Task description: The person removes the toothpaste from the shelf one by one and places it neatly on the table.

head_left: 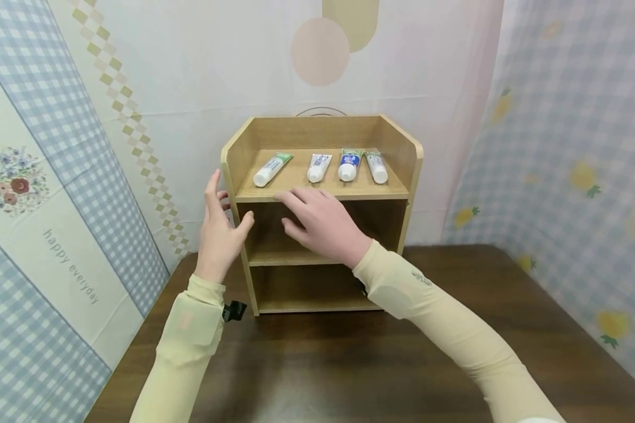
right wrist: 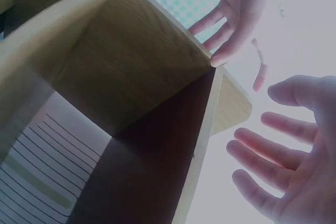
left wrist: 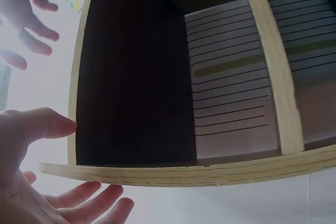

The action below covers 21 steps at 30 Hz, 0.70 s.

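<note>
A light wooden shelf unit [head_left: 328,258] stands against the back wall, with squeeze tubes lying on its top board. A white and green tube [head_left: 268,172] is leftmost, then a white tube [head_left: 318,168], a blue and white tube [head_left: 348,164] and another white tube [head_left: 377,168] at the right. My left hand [head_left: 219,229] is at the unit's left side panel, thumb by the front edge and fingers along the outside. My right hand [head_left: 325,223] hovers before the top board's front edge, fingers relaxed and holding nothing; the right wrist view shows its fingers [right wrist: 273,150] apart from the wood.
The unit rests on a dark brown table [head_left: 317,364] and has two compartments below the top board. Patterned cloths hang around it, including a blue checked cloth [head_left: 37,64] at the left and a pineapple-print cloth [head_left: 566,170] at the right.
</note>
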### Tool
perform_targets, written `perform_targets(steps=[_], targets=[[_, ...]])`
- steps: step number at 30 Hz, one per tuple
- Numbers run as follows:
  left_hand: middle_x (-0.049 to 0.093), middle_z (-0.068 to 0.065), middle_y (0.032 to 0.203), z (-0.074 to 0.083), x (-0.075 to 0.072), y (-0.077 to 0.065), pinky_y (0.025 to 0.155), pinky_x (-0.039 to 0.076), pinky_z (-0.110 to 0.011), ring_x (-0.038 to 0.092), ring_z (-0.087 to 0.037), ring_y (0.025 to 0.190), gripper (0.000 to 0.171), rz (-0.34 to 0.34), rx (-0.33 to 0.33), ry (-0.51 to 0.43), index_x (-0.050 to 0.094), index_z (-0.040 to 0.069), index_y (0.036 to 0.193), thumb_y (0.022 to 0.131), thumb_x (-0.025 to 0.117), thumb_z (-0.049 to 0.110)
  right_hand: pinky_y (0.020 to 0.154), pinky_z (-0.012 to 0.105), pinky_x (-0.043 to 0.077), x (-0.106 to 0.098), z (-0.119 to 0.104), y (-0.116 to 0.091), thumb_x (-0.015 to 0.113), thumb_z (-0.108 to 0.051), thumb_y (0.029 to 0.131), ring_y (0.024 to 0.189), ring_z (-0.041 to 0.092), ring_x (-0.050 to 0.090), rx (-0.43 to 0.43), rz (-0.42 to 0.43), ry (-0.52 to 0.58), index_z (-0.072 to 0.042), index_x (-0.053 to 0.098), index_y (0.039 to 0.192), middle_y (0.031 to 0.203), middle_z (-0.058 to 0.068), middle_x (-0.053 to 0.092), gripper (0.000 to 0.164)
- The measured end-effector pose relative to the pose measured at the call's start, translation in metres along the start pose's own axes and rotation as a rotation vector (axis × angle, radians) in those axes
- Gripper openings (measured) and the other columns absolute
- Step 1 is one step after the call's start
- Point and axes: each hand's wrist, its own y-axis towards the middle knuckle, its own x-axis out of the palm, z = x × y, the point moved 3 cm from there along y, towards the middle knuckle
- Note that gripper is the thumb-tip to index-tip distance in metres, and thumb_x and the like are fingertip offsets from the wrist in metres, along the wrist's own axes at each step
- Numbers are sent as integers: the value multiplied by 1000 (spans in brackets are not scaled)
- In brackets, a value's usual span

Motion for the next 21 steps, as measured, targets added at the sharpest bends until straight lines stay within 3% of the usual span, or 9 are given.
perform_targets(steps=[12,21], targets=[[43,-22,140,-5,5,18,89,46,-49,53,-38,117,91,-8,-27,-8,3,37,153,86,56,5,73,39,49,10,24,31,58,-16,91,91,21,62,86,-56,60,-7,59,126,113,8,67,36],[49,-20,138,-8,6,22,87,47,-51,59,-40,106,82,50,-51,-10,16,34,153,86,56,10,88,40,46,22,26,55,55,-17,93,99,23,61,116,-131,-3,-10,56,128,109,6,65,35]])
